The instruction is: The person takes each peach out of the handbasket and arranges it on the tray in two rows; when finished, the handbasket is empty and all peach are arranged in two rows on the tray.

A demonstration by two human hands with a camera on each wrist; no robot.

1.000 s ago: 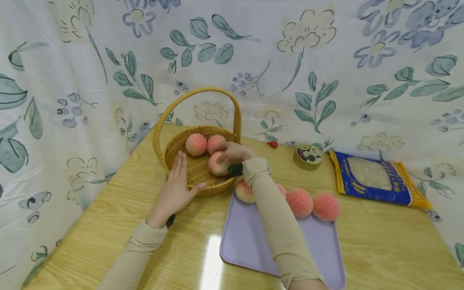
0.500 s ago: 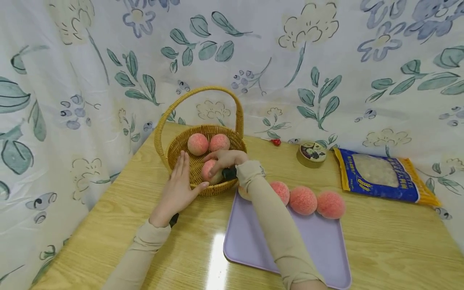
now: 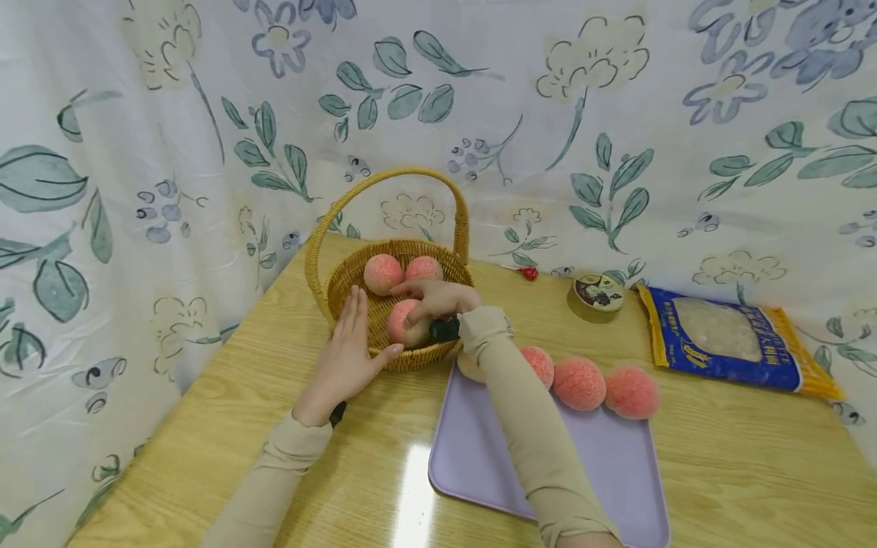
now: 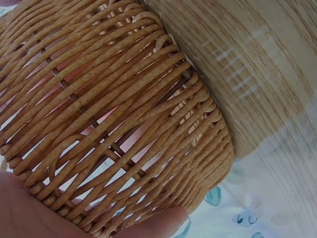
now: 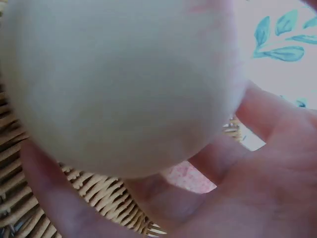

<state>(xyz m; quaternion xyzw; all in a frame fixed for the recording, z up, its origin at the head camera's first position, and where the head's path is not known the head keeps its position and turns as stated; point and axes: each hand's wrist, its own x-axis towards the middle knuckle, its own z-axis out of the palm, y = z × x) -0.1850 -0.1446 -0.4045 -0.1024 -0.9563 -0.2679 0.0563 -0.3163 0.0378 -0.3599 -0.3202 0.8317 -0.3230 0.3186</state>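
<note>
Inside the wicker basket, near its front right wall, my right hand grips a pink-and-cream peach. Its fingers curve around the peach in the right wrist view, where the pale side fills much of the picture. Two more peaches sit side by side at the back of the basket, a left one and a right one. My left hand rests against the basket's front left rim, fingers straight and thumb spread. The left wrist view shows the basket's woven wall close up.
A lilac tray lies right of the basket, with several peaches in a row along its far edge, partly behind my right forearm. Farther back are a red item, a round tin and a blue-and-yellow bag. A floral curtain hangs behind.
My right hand has moved the peach left and nearer the basket's front, away from the back right peach, which now shows more. The left hand stays at the rim. The head view shifts slightly.
</note>
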